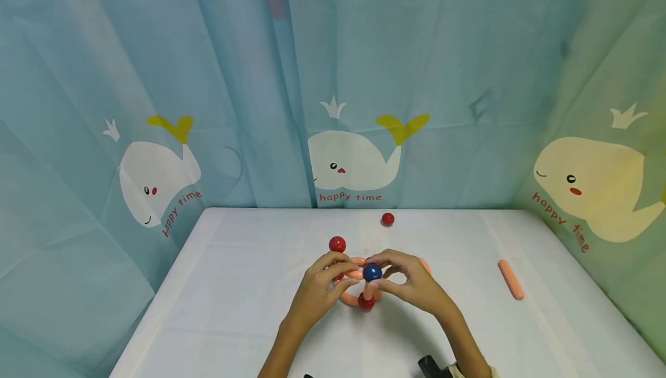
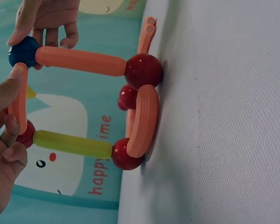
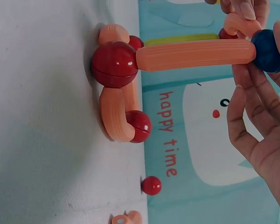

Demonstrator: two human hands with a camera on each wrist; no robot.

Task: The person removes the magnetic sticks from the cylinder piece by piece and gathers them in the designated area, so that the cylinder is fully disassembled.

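A ring of curved orange rods (image 2: 146, 121) and red balls (image 1: 366, 301) lies on the table. Two upright rods rise from it: a straight orange rod (image 3: 196, 54) topped by a blue ball (image 1: 372, 272), and a yellow-green rod (image 2: 74, 143) topped by a red ball (image 1: 337, 244). A curved orange rod (image 2: 22, 100) spans the two top balls. My left hand (image 1: 318, 284) pinches this upper curved rod between thumb and fingers. With thumb and fingers, my right hand (image 1: 416, 285) grips the blue ball. Both hands partly cover the ring in the head view.
One loose red ball (image 1: 387, 219) sits near the table's back edge. At the right lies a straight orange rod (image 1: 510, 280). Another orange piece (image 1: 425, 265) shows partly behind my right hand. A patterned whale curtain (image 1: 354, 161) stands behind the white table (image 1: 218, 308).
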